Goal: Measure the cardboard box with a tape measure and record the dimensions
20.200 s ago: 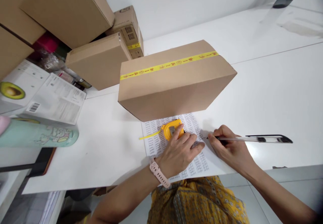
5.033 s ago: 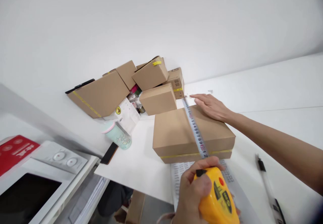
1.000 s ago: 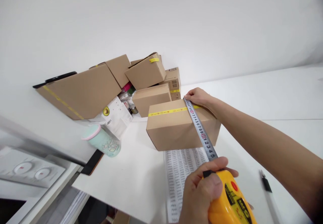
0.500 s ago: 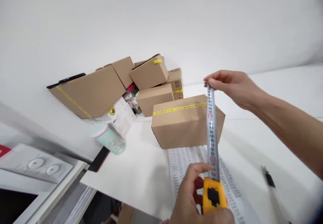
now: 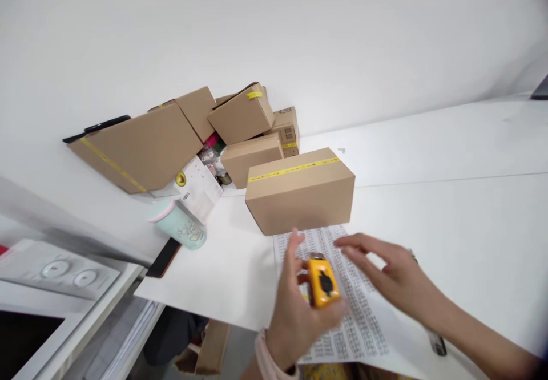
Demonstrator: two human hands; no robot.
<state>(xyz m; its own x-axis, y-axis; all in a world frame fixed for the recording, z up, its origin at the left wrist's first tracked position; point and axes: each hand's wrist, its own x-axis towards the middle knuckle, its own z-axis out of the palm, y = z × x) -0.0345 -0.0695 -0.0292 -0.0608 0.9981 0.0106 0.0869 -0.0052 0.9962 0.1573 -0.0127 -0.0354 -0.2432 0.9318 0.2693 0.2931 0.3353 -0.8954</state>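
My left hand (image 5: 302, 306) is closed round a yellow tape measure (image 5: 324, 282) with a black patch on its case. Its blade is drawn back in, with only the end showing at the top. To the right, my right hand (image 5: 387, 266) hangs apart from it, fingers stretched out and holding nothing. Below both hands lies a printed sheet (image 5: 363, 323) covered in rows of characters. Just beyond the sheet is a closed cardboard box (image 5: 302, 203) with yellow tape along its top; neither hand touches it.
Several cardboard boxes (image 5: 242, 117) are piled against the wall at the back left. A mint-green cup (image 5: 184, 229) with a pink rim leans near a white package (image 5: 199, 189). Partly behind my right forearm lies a pen (image 5: 437, 344). The white table (image 5: 240, 277) ends at the front left.
The silver blade, stretched between both hands before, has gone back into the case. My right hand let go of its end and came down. My left hand shifted left and up with the tape measure.
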